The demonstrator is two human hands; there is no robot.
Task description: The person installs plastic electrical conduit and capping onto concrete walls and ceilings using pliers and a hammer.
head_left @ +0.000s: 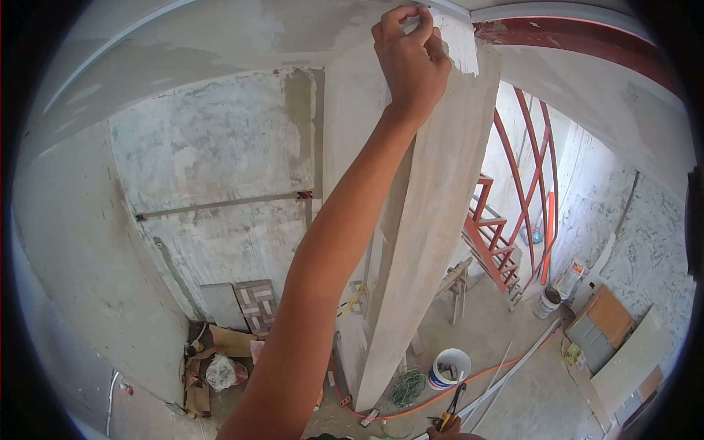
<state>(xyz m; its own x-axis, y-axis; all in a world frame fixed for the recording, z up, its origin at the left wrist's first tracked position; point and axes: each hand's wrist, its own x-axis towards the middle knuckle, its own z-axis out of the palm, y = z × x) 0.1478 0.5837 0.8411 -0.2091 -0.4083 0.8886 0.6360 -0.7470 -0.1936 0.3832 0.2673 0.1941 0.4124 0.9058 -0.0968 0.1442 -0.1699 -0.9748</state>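
My left hand (414, 62) reaches up to the top of a grey plastered column (433, 191). Its fingers are bent and pinched together beside a patch of white plaster (458, 44) under the ceiling edge; whatever lies between the fingertips is hidden or too small to name. Low at the bottom edge, my right hand (446, 433) is partly cut off by the frame. It is closed around a yellow-and-black hand tool (444, 419) whose dark, narrow end points upward. A white metal-like trim strip (449, 7) runs along the ceiling just above my left hand.
Far below on the floor stand a white bucket (449, 367), a tangle of green line (407, 387) and an orange hose (418, 412). Red metal stairs (495, 249) rise behind the column. Boards (634, 352) lean at the right; cardboard and a plastic bag (221, 372) lie left.
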